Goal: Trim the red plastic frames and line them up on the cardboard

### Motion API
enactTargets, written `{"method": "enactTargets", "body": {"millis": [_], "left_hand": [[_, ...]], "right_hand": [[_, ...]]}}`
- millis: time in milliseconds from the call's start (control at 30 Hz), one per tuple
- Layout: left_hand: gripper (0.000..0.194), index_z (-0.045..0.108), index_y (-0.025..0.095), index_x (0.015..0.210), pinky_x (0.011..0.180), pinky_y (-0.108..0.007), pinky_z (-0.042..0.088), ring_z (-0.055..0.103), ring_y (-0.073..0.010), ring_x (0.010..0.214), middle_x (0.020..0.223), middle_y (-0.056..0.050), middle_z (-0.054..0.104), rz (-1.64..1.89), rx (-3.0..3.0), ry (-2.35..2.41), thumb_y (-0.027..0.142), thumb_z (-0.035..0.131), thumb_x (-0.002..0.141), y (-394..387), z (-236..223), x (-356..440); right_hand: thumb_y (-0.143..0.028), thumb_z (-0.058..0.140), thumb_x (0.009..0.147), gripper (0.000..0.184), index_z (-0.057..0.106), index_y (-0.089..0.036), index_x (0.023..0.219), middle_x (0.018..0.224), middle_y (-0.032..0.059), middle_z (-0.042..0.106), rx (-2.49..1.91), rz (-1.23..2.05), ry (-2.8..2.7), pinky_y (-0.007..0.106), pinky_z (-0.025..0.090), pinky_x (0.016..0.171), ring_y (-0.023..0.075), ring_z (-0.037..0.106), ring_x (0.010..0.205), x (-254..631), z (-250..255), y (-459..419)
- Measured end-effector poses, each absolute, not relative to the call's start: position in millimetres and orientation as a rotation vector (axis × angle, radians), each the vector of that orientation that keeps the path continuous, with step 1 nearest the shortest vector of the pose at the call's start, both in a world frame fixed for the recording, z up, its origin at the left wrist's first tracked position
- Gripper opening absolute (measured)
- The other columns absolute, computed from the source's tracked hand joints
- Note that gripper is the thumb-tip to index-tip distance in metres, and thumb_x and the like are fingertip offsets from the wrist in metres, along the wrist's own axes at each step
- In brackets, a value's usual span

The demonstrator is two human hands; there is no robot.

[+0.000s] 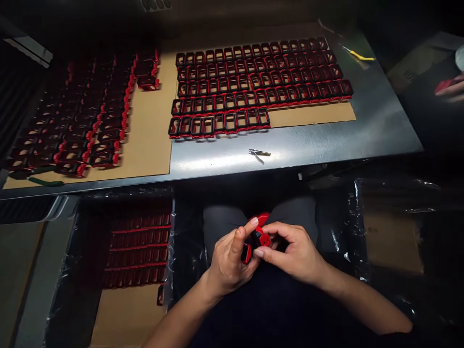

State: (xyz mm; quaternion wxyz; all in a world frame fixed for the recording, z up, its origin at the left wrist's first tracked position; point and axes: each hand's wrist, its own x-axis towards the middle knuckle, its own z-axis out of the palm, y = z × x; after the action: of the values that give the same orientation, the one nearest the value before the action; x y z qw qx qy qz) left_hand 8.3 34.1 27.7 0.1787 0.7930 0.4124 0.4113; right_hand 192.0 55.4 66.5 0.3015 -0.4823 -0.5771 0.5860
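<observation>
Above my lap I hold a red and black plastic part (264, 238) between both hands. My left hand (230, 261) cradles it from the left, its thumb raised and its other fingers partly hidden behind the part. The thumb and forefinger of my right hand (297, 251) pinch the part's right side. Much of its shape is covered by my fingers. Beyond my hands, a small metal nail clipper (259, 153) lies near the front edge of the steel table (311, 145).
Rows of red and black frames (232, 87) stand on cardboard (150, 140) across the table. Green-handled pliers (45, 182) and a yellow-handled tool (358, 54) lie there too. At lower left, a lined box (126, 314) holds more frames. Another person's hand (455, 89) grips something red at right.
</observation>
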Motion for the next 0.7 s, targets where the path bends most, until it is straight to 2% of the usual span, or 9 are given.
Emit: {"method": "enactTargets", "body": {"millis": [100, 233, 333, 500, 633, 700], "left_hand": [[0.099, -0.003, 0.022, 0.159, 0.078, -0.032, 0.062, 0.072, -0.0220, 0.108, 0.128, -0.022, 0.067, 1.189, 2.253, 1.177, 0.017, 0.065, 0.087, 32.1, 23.9, 7.7], [0.102, -0.004, 0.020, 0.159, 0.075, -0.033, 0.062, 0.074, -0.0216, 0.098, 0.127, -0.024, 0.067, 1.223, 2.255, 1.163, 0.014, 0.066, 0.084, 30.1, 21.5, 6.0], [0.106, -0.005, 0.025, 0.158, 0.073, -0.033, 0.062, 0.074, -0.0184, 0.086, 0.124, -0.019, 0.069, 1.235, 2.250, 1.122, 0.010, 0.066, 0.081, 30.8, 21.2, 4.4], [0.108, -0.006, 0.035, 0.156, 0.070, -0.031, 0.061, 0.073, -0.0167, 0.081, 0.117, -0.011, 0.074, 1.227, 2.197, 0.995, 0.008, 0.064, 0.079, 32.6, 21.7, 4.1], [0.109, -0.008, 0.033, 0.157, 0.064, -0.028, 0.059, 0.071, -0.0138, 0.067, 0.118, -0.013, 0.073, 1.203, 2.183, 0.955, 0.007, 0.065, 0.079, 32.8, 27.0, 6.2], [0.108, -0.007, 0.029, 0.158, 0.067, -0.029, 0.060, 0.074, -0.0163, 0.075, 0.121, -0.017, 0.071, 1.208, 2.169, 0.937, 0.011, 0.067, 0.081, 32.7, 30.8, 7.1]], "right_hand": [[-0.026, 0.076, 0.081, 0.017, 0.073, -0.021, 0.097, 0.080, 0.0026, 0.075, -1.239, 1.448, -1.622, 0.026, 0.056, 0.061, 0.0143, 0.066, 0.063, 191.3, 66.4, 55.7], [-0.020, 0.074, 0.080, 0.020, 0.074, -0.020, 0.099, 0.079, 0.0026, 0.073, -1.145, 1.393, -1.660, 0.025, 0.055, 0.060, 0.0138, 0.064, 0.062, 194.9, 63.2, 54.7], [-0.017, 0.073, 0.079, 0.023, 0.075, -0.020, 0.102, 0.082, 0.0043, 0.073, -1.071, 1.413, -1.639, 0.027, 0.055, 0.064, 0.0154, 0.066, 0.068, 199.7, 59.4, 54.0], [-0.020, 0.069, 0.083, 0.027, 0.075, -0.023, 0.109, 0.098, 0.0063, 0.073, -0.967, 1.663, -1.500, 0.031, 0.056, 0.077, 0.0193, 0.068, 0.086, 207.5, 49.4, 55.4], [-0.034, 0.071, 0.085, 0.027, 0.076, -0.022, 0.109, 0.098, 0.0058, 0.074, -0.891, 1.954, -1.252, 0.032, 0.055, 0.083, 0.0204, 0.069, 0.090, 209.3, 40.9, 58.3], [-0.039, 0.072, 0.084, 0.030, 0.076, -0.021, 0.108, 0.092, 0.0048, 0.074, -0.869, 2.105, -1.110, 0.033, 0.055, 0.082, 0.0200, 0.069, 0.086, 208.1, 37.3, 59.2]]}}
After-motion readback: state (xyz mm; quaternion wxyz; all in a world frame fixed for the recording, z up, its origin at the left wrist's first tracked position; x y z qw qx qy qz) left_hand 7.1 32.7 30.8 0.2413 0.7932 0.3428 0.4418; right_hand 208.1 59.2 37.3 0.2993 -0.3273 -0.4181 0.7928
